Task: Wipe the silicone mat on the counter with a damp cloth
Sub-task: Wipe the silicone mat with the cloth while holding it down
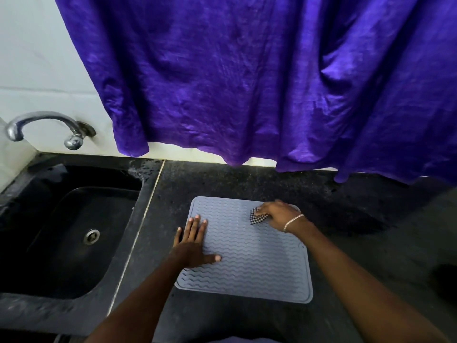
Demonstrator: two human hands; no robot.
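A grey silicone mat (252, 258) with wavy ridges lies flat on the dark stone counter (222, 179). My left hand (193, 243) rests flat on the mat's left side, fingers straight and spread. My right hand (277, 214), with a bracelet at the wrist, is at the mat's far right corner and grips a small black-and-white checked cloth (257, 217) against the mat. Most of the cloth is hidden under the hand.
A black sink (74, 243) with a metal drain is set into the counter to the left, a chrome tap (44, 127) on the wall above it. A purple curtain (247, 82) hangs down to the counter's back edge.
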